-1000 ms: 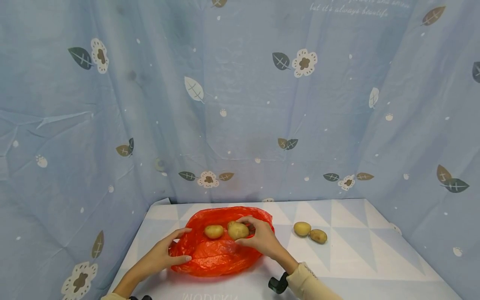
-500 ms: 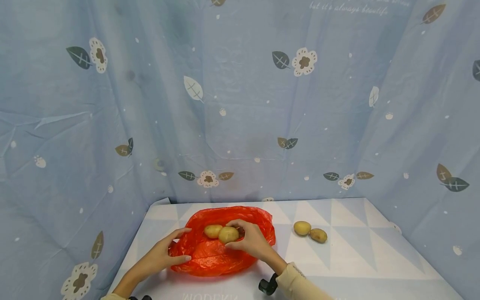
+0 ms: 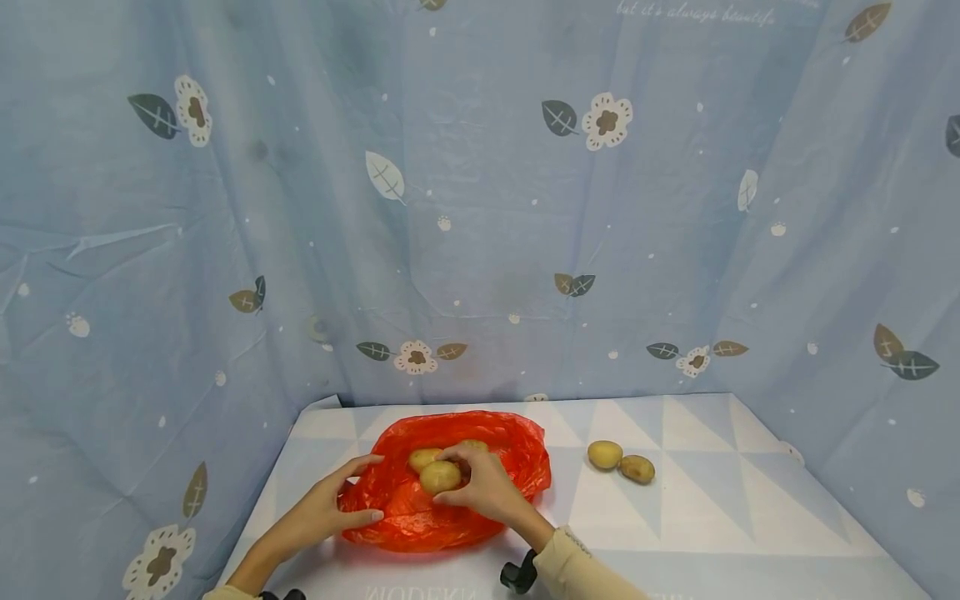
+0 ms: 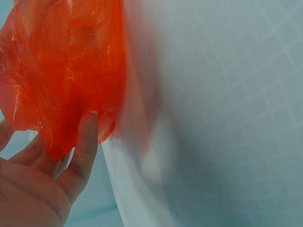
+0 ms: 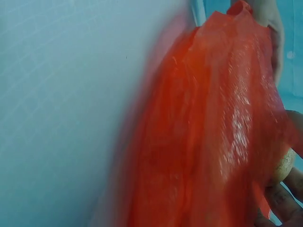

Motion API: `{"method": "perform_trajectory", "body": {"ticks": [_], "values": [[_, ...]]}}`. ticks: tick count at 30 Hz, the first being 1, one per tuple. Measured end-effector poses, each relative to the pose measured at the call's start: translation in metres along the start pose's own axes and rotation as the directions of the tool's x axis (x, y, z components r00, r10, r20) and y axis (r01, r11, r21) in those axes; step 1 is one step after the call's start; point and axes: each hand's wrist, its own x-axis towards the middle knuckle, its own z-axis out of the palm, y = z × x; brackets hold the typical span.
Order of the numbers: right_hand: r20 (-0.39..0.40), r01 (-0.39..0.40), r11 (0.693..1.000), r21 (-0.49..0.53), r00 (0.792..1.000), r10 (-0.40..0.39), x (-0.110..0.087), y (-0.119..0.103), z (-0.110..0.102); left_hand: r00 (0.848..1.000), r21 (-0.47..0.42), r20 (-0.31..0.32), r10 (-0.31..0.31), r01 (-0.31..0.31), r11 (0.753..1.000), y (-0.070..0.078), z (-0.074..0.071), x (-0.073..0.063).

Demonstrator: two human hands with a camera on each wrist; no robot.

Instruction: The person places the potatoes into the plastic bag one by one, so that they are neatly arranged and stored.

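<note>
A red plastic bag (image 3: 408, 525) lies spread wide on the table. My left hand (image 3: 322, 504) holds its left end, thumb toward the front and fingers toward the back; the left wrist view shows the bag's crumpled corner between thumb and fingers. Over the bag, my right hand (image 3: 487, 487) grips a yellowish potato (image 3: 440, 477) between thumb and fingers. Behind that potato, a second potato (image 3: 423, 459) sits in the bag, and a third potato (image 3: 474, 446) shows partly behind the right hand. In the right wrist view, the bag hides most of the gripped potato (image 5: 285, 166).
Two more potatoes, a smooth yellow potato (image 3: 604, 455) and a browner potato (image 3: 637, 469), lie together on the table right of the bag. The table has a white and pale blue triangle-patterned cover (image 3: 720, 517). A blue printed curtain (image 3: 480, 208) hangs behind and at both sides.
My right hand has moved left over the bag with the potato, bringing it in front of the left potato. Another potato has come into sight behind the hand. The left hand stays put.
</note>
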Motion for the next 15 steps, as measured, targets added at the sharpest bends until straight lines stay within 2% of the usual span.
{"method": "perform_trajectory", "body": {"ticks": [9,15], "values": [[0.034,-0.009,1.000,-0.007,0.999,0.009,0.003,0.000,0.017,0.999,-0.003,0.015,0.029,-0.029,1.000,0.000,-0.003,0.000],[0.026,-0.022,0.999,-0.025,0.999,0.022,0.005,0.003,0.026,0.999,0.002,0.029,0.041,-0.041,0.999,0.001,-0.002,-0.002]]}}
